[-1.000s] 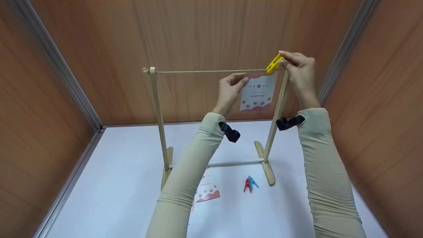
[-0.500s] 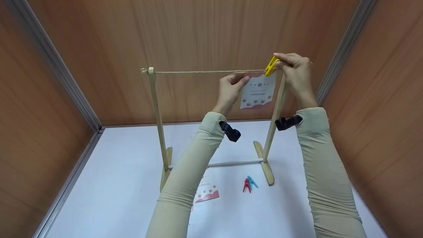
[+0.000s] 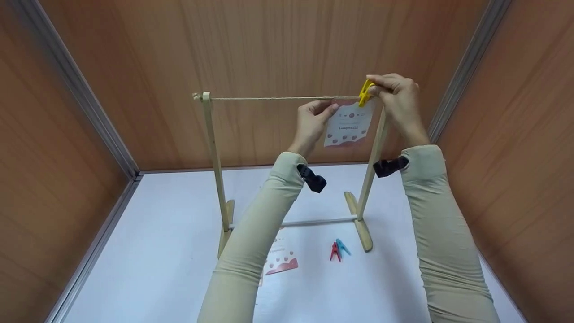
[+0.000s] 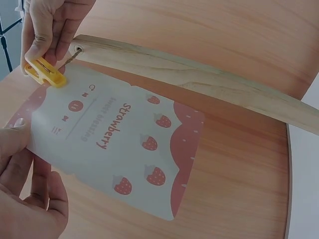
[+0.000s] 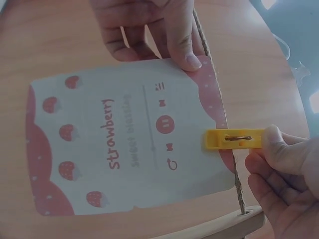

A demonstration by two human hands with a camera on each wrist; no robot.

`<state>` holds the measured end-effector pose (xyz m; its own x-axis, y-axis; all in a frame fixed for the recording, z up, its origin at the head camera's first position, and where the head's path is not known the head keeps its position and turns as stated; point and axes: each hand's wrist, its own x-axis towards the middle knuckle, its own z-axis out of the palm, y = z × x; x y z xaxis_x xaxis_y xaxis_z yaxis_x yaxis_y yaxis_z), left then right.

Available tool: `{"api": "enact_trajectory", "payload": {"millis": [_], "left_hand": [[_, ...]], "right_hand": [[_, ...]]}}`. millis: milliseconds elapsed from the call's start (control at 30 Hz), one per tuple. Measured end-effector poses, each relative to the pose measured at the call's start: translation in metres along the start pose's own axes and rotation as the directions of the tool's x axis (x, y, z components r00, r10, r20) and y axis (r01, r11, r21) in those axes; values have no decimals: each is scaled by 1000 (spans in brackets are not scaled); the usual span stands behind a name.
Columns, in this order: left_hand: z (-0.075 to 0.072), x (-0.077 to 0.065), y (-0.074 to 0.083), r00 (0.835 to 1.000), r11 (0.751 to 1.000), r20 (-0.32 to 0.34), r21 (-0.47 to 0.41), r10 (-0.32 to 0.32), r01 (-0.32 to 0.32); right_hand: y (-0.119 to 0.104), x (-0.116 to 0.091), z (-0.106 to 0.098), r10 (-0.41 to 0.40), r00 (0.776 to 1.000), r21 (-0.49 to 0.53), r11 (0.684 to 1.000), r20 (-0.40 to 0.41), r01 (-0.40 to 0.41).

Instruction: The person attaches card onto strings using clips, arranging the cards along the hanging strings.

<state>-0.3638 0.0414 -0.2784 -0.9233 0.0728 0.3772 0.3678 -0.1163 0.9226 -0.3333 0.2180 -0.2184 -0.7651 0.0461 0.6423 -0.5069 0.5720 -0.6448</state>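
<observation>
A white card with pink wavy ends and printed strawberries [image 3: 349, 123] hangs upside down against a rope [image 3: 269, 98]. My left hand [image 3: 311, 123] pinches the card's upper left corner between thumb and fingers. At the card's top edge, toward the right post, a yellow clothespin [image 5: 234, 139] straddles the rope and overlaps the card. My right hand [image 3: 399, 103] pinches that clothespin's handle end between thumb and fingers. In the left wrist view the clothespin's tip lies over the card's pink edge.
The rope runs between the posts of a wooden stand [image 3: 215, 166] on a white table [image 3: 157, 251]. A red clothespin [image 3: 335, 252] and a blue clothespin [image 3: 343, 246] lie by its right foot. Another strawberry card [image 3: 283, 258] is partly behind the left sleeve. Wood-grain panels surround the table.
My right hand has moved slightly left and down with the yellow clothespin, which now reaches over the card's top edge. The left hand keeps its place at the card's corner.
</observation>
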Motion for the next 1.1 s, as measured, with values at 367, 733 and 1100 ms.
{"api": "enact_trajectory", "payload": {"millis": [367,733,1100], "left_hand": [[-5,-2,0,1000,1000,10,17,-18,18],[-9,-3,1,999,1000,43,16,5,-6],[-19,-5,-4,994,998,107,57,1,-8]], "right_hand": [[0,-2,0,18,995,-66,998,95,-12],[4,-5,-1,53,993,-67,997,108,-46],[10,-11,0,-12,1000,42,999,22,11]]}}
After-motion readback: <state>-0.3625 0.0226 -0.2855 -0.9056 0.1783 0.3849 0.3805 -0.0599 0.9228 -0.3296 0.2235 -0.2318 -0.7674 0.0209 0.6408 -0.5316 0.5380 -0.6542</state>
